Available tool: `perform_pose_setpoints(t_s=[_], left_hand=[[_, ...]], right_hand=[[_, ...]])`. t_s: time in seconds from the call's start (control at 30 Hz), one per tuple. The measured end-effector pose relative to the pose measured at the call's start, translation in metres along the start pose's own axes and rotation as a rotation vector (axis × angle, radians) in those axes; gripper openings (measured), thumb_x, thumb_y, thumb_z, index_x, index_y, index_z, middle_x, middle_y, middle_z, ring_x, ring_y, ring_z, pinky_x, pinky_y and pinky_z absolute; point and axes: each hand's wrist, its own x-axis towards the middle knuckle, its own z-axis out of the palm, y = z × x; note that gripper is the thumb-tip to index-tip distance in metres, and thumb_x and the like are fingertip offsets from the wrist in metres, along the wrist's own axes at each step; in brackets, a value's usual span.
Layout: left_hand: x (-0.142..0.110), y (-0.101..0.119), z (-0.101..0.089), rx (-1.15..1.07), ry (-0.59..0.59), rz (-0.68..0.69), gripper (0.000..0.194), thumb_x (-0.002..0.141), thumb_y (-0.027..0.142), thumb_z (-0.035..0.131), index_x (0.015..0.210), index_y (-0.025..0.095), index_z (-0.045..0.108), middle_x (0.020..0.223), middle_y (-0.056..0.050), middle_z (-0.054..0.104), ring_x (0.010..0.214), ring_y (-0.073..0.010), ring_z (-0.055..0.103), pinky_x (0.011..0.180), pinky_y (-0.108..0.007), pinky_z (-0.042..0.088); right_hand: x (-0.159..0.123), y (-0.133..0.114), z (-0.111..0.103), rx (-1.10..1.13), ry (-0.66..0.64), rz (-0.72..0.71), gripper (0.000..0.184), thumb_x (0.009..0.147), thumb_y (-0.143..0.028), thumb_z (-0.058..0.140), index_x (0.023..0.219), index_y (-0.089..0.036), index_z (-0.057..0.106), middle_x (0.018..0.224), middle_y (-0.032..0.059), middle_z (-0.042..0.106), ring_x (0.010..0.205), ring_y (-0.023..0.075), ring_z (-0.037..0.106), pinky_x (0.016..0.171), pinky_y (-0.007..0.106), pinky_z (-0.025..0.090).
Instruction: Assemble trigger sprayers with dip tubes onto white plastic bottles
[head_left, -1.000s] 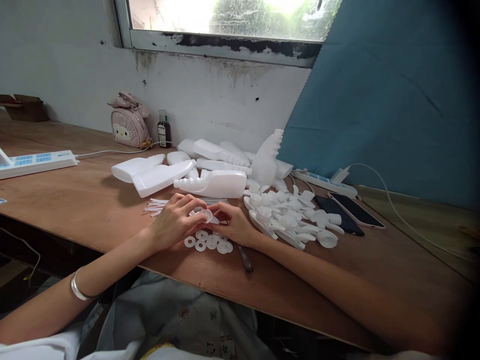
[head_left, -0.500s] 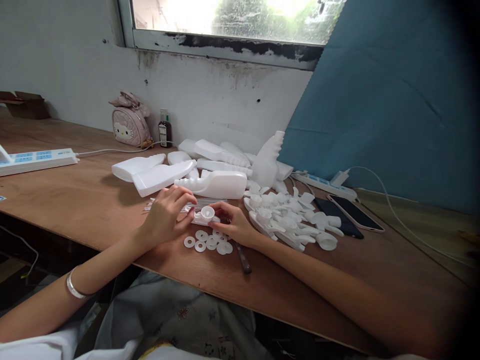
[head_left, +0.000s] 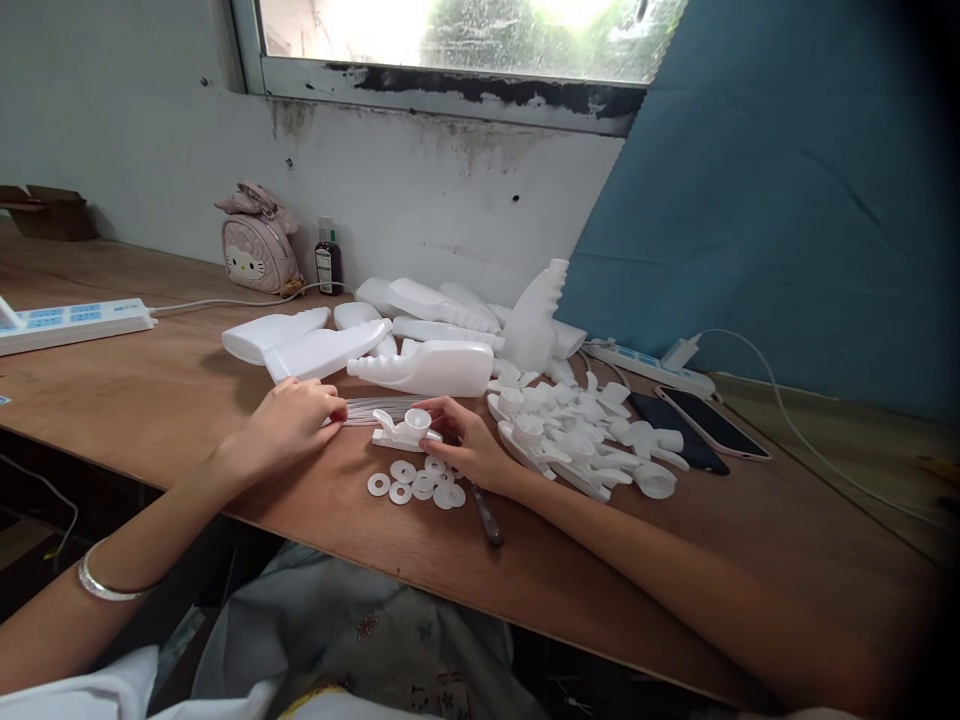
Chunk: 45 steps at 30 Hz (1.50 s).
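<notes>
My right hand (head_left: 469,445) has its thumb and fingers closed on a white trigger spray head (head_left: 409,430), its round cap opening facing up. At the left end of a bundle of thin clear tubes (head_left: 382,408), my left hand (head_left: 300,410) has its fingers pinched together on tube ends, which the hand itself hides. In front of the spray head lie several flat white ring washers (head_left: 401,492). A tool with a dark handle (head_left: 487,518) lies just below my right wrist, its other end hidden by the hand.
Several white plastic bottles (head_left: 435,368) are heaped behind my hands. To the right spreads a pile of spray heads (head_left: 574,440), beside two phones (head_left: 705,425). Power strips (head_left: 75,322) sit at both sides. A pink bag (head_left: 259,245) and a dark bottle (head_left: 328,262) stand by the wall.
My left hand has left the spray head and moved left to the ends of the clear tubes. My right hand still holds the spray head in nearly the same place.
</notes>
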Motion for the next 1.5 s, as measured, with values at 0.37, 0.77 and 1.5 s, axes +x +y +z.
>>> perform_pose_setpoints(t_s=[0.37, 0.77, 1.5], left_hand=[[0.001, -0.008, 0.014, 0.108, -0.033, 0.011, 0.02, 0.081, 0.022, 0.044, 0.075, 0.02, 0.063, 0.079, -0.005, 0.064, 0.077, -0.0192, 0.058, 0.066, -0.03, 0.037], [-0.001, 0.003, -0.017, 0.192, -0.187, -0.117, 0.022, 0.081, 0.014, 0.035, 0.075, 0.016, 0.056, 0.082, -0.008, 0.063, 0.076, -0.0205, 0.056, 0.068, -0.03, 0.036], [0.022, 0.026, -0.049, -0.549, 0.485, -0.149, 0.016, 0.078, 0.027, 0.057, 0.086, 0.014, 0.062, 0.078, -0.002, 0.064, 0.065, -0.0105, 0.058, 0.06, -0.02, 0.044]], right_hand=[[-0.001, 0.001, 0.0, 0.021, -0.028, 0.001, 0.036, 0.073, -0.018, 0.057, 0.108, -0.017, 0.053, 0.078, -0.0005, 0.052, 0.069, 0.0107, 0.049, 0.062, 0.023, 0.041], [0.0, 0.002, 0.0, 0.012, -0.028, -0.002, 0.035, 0.072, -0.016, 0.057, 0.106, -0.017, 0.053, 0.076, -0.0014, 0.05, 0.067, 0.0098, 0.047, 0.061, 0.022, 0.039], [-0.001, -0.001, 0.0, -0.048, -0.046, -0.024, 0.036, 0.072, -0.015, 0.057, 0.108, -0.017, 0.052, 0.071, -0.0026, 0.049, 0.064, 0.0095, 0.045, 0.058, 0.022, 0.038]])
